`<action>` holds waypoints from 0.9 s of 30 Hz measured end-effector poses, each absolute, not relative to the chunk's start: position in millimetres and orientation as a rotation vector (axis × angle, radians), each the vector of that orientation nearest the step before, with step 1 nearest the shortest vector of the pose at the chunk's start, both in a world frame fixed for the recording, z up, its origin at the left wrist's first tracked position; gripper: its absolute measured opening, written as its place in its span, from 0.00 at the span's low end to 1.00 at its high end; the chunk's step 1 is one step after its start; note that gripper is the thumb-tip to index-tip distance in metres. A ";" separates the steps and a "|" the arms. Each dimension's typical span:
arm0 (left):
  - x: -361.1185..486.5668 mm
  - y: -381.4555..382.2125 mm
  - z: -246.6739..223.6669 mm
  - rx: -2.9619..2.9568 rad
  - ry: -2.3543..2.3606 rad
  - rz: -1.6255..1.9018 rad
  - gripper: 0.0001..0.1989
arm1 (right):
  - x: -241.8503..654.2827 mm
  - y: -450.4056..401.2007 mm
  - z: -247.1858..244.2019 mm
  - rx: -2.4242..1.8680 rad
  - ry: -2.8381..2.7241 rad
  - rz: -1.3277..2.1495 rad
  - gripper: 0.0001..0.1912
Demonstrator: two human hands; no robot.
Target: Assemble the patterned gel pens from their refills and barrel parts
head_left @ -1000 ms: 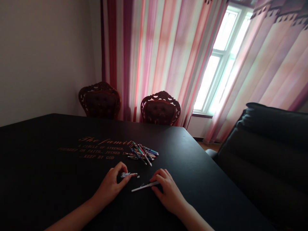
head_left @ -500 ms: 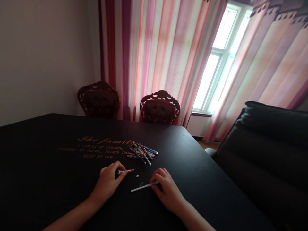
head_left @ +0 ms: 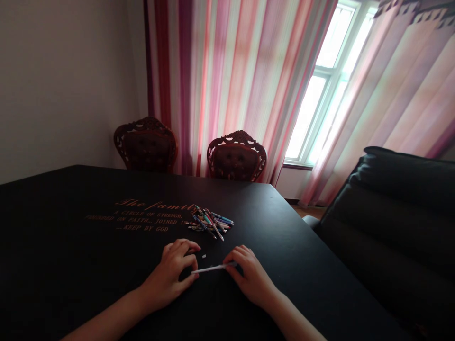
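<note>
We are holding a slim white pen (head_left: 211, 268) between us, our right hand (head_left: 250, 271) pinching one end, our left hand (head_left: 173, 268) gripping the other at thumb and finger. Beyond, a small white piece (head_left: 204, 256) and heaped pens (head_left: 215, 226) are lying on the tabletop (head_left: 302, 265).

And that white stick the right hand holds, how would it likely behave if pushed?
The white stick is probably stiff, since it runs straight from the right hand toward the left hand. Being thin, it's likely light. Its slim, rodlike shape suggests it may roll.
</note>
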State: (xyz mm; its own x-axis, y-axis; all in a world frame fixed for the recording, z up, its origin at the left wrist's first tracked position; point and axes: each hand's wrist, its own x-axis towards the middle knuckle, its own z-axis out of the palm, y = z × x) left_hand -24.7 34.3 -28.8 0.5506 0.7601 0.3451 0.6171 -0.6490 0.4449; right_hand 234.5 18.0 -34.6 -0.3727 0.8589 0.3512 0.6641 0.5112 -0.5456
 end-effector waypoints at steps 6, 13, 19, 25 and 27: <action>-28.9 37.2 -28.1 2.437 1.156 0.749 0.01 | 256.8 30.6 -34.1 -1.280 -2.077 0.388 0.06; -27.4 33.8 -27.5 2.444 1.183 0.735 0.04 | 251.1 29.9 -37.7 -1.287 -1.975 0.422 0.06; -26.8 29.9 -24.4 2.564 1.049 0.646 0.20 | 239.0 23.7 -35.6 -1.240 -1.977 0.432 0.08; -24.8 28.9 -20.9 2.615 0.912 0.491 0.23 | 240.7 28.3 -39.7 -1.237 -1.908 0.492 0.05; -24.7 28.4 -19.9 2.606 0.892 0.474 0.22 | 243.1 30.3 -40.6 -1.265 -1.882 0.491 0.05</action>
State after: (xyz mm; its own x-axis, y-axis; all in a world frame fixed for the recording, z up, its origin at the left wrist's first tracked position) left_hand -24.7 28.4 -19.9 0.7466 0.6350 0.1984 0.5197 -0.7428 0.4220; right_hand 243.1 30.3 -40.6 -0.1813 0.8983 0.4003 0.5883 0.4252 -0.6878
